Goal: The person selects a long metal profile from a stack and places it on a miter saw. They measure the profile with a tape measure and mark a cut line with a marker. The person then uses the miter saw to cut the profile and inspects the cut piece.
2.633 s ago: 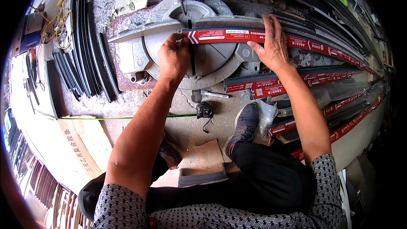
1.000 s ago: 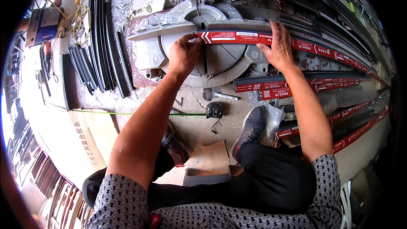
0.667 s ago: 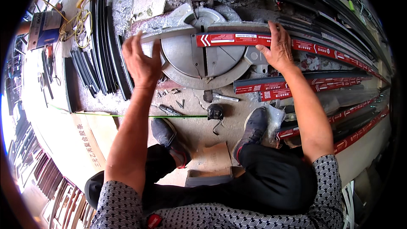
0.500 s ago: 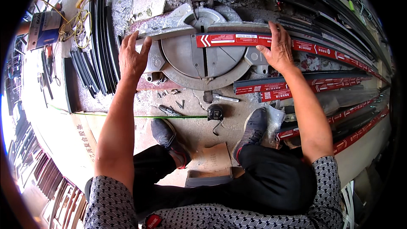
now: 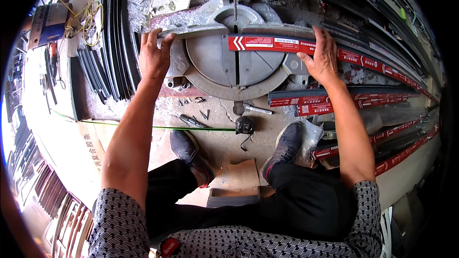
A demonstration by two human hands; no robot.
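A mitre saw (image 5: pixel 210 62) stands on the floor before me, its round grey table crossed by a dark slot. Along its fence (image 5: pixel 201 31) on the right lies a long dark profile strip with red printed film (image 5: pixel 256 44), its left end just past the slot. My right hand (image 5: pixel 325 59) grips this strip against the fence, thumb in front and fingers over the back. My left hand (image 5: pixel 155 58) touches the left end of the fence, thumb and fingers apart, with no strip in it. The upright blade (image 5: pixel 234 0) is above and behind the slot.
More red-filmed strips (image 5: pixel 306 102) lie to the right. Black strips (image 5: pixel 114 48) and a yellow cord (image 5: pixel 88 24) are at the left. A tape measure (image 5: pixel 245 125), a marker-like silver stick (image 5: pixel 258 109) and small black offcuts (image 5: pixel 204 114) lie near my shoes (image 5: pixel 184 145).
The view has shifted slightly, so the saw and strip appear a little farther right. Both hands keep their places at the fence, and the strip's end sits the same against the slot.
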